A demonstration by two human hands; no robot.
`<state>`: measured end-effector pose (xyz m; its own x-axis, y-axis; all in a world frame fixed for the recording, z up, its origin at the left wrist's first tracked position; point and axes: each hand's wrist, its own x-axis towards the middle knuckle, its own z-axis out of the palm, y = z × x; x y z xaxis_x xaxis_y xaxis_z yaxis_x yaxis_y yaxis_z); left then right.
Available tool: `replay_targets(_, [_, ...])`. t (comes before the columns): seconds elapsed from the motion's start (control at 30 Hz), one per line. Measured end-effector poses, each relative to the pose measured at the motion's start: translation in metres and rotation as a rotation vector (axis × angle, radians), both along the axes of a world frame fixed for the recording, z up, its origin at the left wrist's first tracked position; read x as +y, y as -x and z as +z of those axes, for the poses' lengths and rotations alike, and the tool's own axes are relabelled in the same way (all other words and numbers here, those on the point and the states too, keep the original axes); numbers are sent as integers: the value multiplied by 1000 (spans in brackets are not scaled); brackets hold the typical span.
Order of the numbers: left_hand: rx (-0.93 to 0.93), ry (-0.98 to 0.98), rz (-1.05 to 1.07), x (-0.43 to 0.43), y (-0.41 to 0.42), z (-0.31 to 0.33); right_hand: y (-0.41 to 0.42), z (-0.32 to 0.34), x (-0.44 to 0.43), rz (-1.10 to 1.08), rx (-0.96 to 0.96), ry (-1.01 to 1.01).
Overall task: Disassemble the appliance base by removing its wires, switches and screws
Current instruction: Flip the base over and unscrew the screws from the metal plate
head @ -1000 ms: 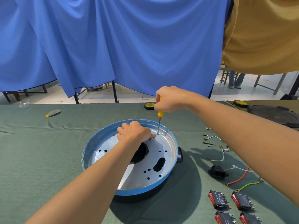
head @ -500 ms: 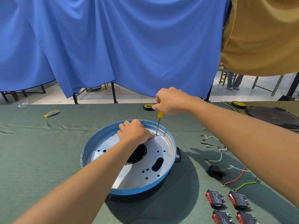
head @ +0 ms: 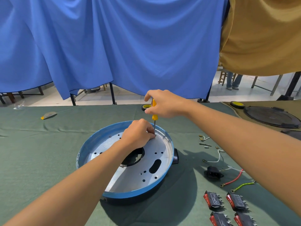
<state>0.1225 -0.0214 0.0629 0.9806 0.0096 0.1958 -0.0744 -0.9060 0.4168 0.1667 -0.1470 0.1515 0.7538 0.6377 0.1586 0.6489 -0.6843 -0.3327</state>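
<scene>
Appliance base (head: 133, 194), blue-rimmed, lies on the table (head: 40, 160) directly beneath both hands. Right hand (head: 164, 103) grips the yellow handle of a screwdriver (head: 154, 117), held upright with its tip on the metal plate near the far rim. Left hand (head: 138, 136) rests on the plate just left of the tip, fingers curled. Whether they pinch a screw cannot be told. Loose wires (head: 234, 179) and four red-faced switches (head: 213, 200) lie right of the right hand, nearer the person.

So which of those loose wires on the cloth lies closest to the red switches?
The yellow-green wire, just beyond the switches. The red wire lies next to it, slightly farther, and the white wires farther still.
</scene>
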Motion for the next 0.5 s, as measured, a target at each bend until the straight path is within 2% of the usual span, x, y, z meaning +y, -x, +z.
replay_targets(0.1, [-44,-77,24,-2,0,-1,2,-5,-1,-6,-12,-2])
replay_targets(0.3, [-94,-247,-30,-4,-2,-3,6,3,-4,-166,-126,204])
replay_targets(0.5, [-124,-379,-69,-5,-1,-5,13,2,-10,-82,-68,105])
